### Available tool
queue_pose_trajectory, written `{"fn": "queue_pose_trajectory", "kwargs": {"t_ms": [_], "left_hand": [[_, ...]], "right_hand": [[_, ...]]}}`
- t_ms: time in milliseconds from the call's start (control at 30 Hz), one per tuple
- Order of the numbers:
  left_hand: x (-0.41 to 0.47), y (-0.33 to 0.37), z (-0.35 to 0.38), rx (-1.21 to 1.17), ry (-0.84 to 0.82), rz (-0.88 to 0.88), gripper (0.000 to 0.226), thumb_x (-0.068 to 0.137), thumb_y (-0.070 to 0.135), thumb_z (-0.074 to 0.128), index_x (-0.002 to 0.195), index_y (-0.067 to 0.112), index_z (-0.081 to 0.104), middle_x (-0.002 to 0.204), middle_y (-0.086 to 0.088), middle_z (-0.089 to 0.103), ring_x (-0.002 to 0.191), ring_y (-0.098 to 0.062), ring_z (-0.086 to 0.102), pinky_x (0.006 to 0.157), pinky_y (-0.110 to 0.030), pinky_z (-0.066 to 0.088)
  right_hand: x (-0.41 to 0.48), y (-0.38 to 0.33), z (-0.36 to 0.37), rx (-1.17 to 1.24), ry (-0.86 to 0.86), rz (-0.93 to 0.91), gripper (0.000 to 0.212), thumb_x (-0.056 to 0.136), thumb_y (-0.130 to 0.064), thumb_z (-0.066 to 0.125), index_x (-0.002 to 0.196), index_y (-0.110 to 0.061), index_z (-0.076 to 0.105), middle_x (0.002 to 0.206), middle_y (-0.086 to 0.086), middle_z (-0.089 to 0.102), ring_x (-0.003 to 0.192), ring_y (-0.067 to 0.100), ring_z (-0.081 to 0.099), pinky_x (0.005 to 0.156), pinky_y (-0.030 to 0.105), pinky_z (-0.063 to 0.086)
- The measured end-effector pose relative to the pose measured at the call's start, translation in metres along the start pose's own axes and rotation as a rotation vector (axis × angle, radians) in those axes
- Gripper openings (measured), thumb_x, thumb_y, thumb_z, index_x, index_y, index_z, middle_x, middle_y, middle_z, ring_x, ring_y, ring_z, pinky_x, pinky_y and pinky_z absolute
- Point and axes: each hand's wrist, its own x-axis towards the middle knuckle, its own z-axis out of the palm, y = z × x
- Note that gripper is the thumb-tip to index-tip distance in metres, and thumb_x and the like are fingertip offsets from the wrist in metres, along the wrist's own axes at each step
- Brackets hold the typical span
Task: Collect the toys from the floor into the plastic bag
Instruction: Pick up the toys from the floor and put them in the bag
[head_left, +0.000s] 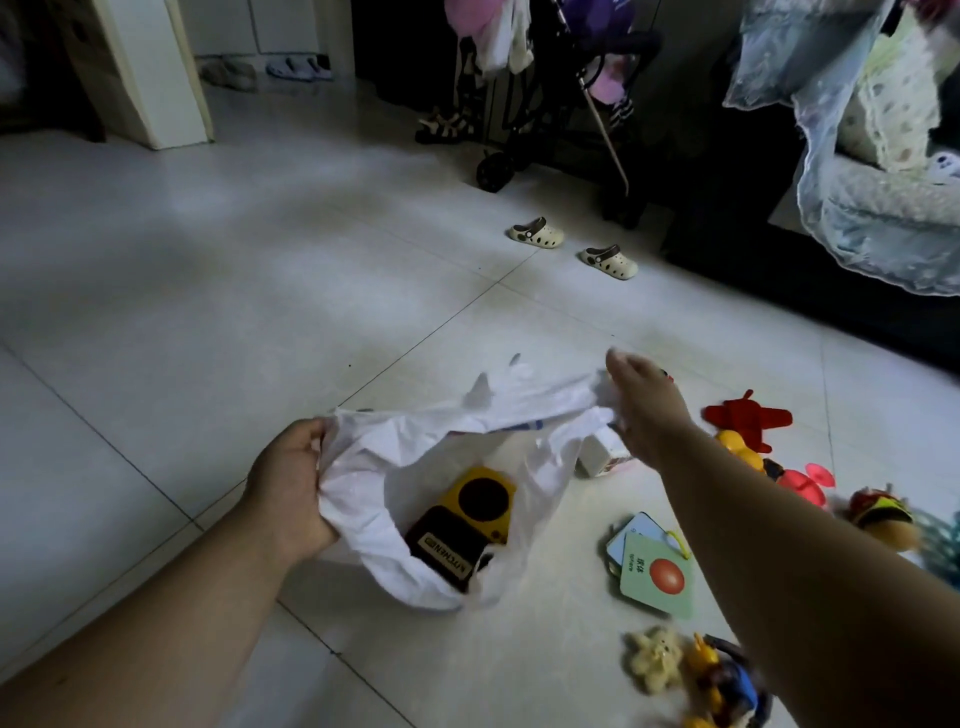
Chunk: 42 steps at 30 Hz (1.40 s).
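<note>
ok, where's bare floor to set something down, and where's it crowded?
Bare tiles left of the plastic bag, out to the door frame, and beyond it up to the clogs. Narrow strip between bag and flash cards. Crowded on the right: red plane, plush bear.

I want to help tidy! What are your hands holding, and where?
The left hand grips the crumpled white plastic bag by its left rim. The right hand is at the opposite rim, but blur hides whether it grips.

Single head-worn wide-angle view; faces forward and down; close above plastic bag (358, 470).
</note>
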Motion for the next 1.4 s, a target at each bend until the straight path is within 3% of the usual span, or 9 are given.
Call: {"fn": "queue_pose_trajectory", "kwargs": {"t_ms": [100, 233, 500, 633, 733, 800, 967, 1200, 1400], "left_hand": [[0.009, -0.002, 0.005, 0.082, 0.123, 0.189, 0.035, 0.075, 0.032, 0.06, 0.105, 0.016, 0.069, 0.111, -0.01, 0.069, 0.105, -0.03, 0.064, 0.083, -0.041, 0.052], [0.016, -0.011, 0.02, 0.386, 0.24, 0.507, 0.038, 0.091, 0.028, 0.052, 0.129, 0.032, 0.048, 0.126, 0.006, 0.05, 0.111, -0.019, 0.053, 0.093, -0.038, 0.046], [0.01, -0.028, 0.049, 1.18, 0.128, 0.693, 0.026, 0.079, 0.011, 0.046, 0.059, 0.019, 0.06, 0.079, -0.001, 0.055, 0.07, -0.02, 0.052, 0.059, -0.025, 0.04], [0.011, -0.038, 0.053, 1.691, 0.111, 0.794, 0.045, 0.071, 0.049, 0.063, 0.106, 0.022, 0.07, 0.103, -0.01, 0.048, 0.079, -0.03, 0.057, 0.067, -0.032, 0.047], [0.012, -0.046, 0.052, 1.944, 0.169, 0.853, 0.07, 0.077, 0.033, 0.072, 0.14, 0.026, 0.043, 0.113, -0.012, 0.039, 0.074, -0.022, 0.049, 0.066, -0.03, 0.044], [0.012, -0.046, 0.05, 1.859, 0.236, 0.886, 0.063, 0.08, 0.02, 0.068, 0.138, 0.029, 0.045, 0.11, -0.013, 0.041, 0.071, -0.025, 0.05, 0.064, -0.031, 0.045], [0.011, -0.036, 0.049, 1.482, 0.29, 0.923, 0.02, 0.084, 0.026, 0.064, 0.101, 0.017, 0.069, 0.095, -0.011, 0.063, 0.079, -0.03, 0.058, 0.065, -0.03, 0.041], [-0.001, -0.039, 0.076, 1.018, 0.36, 0.679, 0.025, 0.088, 0.029, 0.051, 0.078, 0.006, 0.055, 0.068, -0.002, 0.054, 0.065, -0.023, 0.049, 0.052, -0.028, 0.032], [-0.013, -0.062, 0.093, 1.03, 0.199, 0.625, 0.019, 0.092, 0.031, 0.051, 0.09, 0.013, 0.057, 0.084, -0.005, 0.059, 0.083, -0.026, 0.053, 0.068, -0.03, 0.033]], "right_hand": [[0.005, -0.011, 0.003, -0.095, -0.103, -0.144, 0.077, 0.075, -0.031, 0.077, 0.14, -0.025, 0.038, 0.141, 0.016, 0.039, 0.122, 0.032, 0.051, 0.1, 0.049, 0.047], [0.011, -0.002, -0.017, -0.864, -0.123, -0.33, 0.1, 0.07, -0.011, 0.081, 0.148, -0.034, 0.022, 0.14, 0.013, 0.041, 0.12, 0.025, 0.045, 0.102, 0.038, 0.042], [-0.011, 0.039, -0.059, -1.313, 0.082, -0.469, 0.1, 0.079, -0.013, 0.073, 0.15, -0.036, 0.005, 0.141, 0.016, 0.035, 0.126, 0.033, 0.038, 0.1, 0.043, 0.04], [-0.046, 0.066, -0.062, -1.322, 0.348, -0.914, 0.066, 0.076, -0.025, 0.072, 0.134, -0.025, 0.04, 0.131, 0.019, 0.051, 0.124, 0.033, 0.037, 0.1, 0.053, 0.036], [-0.059, 0.09, -0.049, -1.395, 0.09, -1.254, 0.037, 0.074, -0.026, 0.067, 0.111, -0.026, 0.059, 0.116, 0.004, 0.066, 0.116, 0.026, 0.046, 0.097, 0.058, 0.039], [-0.063, 0.094, -0.029, -1.591, -0.127, -1.203, 0.046, 0.071, -0.019, 0.07, 0.115, -0.03, 0.062, 0.119, -0.003, 0.065, 0.123, 0.026, 0.047, 0.101, 0.065, 0.031], [-0.063, 0.101, -0.011, -1.937, -0.37, -0.428, 0.04, 0.094, -0.016, 0.045, 0.133, -0.027, 0.051, 0.123, 0.003, 0.06, 0.137, 0.032, 0.029, 0.11, 0.059, -0.014], [-0.091, 0.132, -0.056, -1.868, -0.332, -0.358, 0.033, 0.095, -0.022, 0.045, 0.125, -0.028, 0.058, 0.134, -0.002, 0.056, 0.143, 0.025, 0.024, 0.097, 0.051, -0.035], [-0.138, 0.137, -0.113, -1.315, 0.317, -0.598, 0.031, 0.073, -0.014, 0.074, 0.101, -0.023, 0.066, 0.109, 0.005, 0.066, 0.104, 0.029, 0.062, 0.095, 0.06, 0.043]]}}
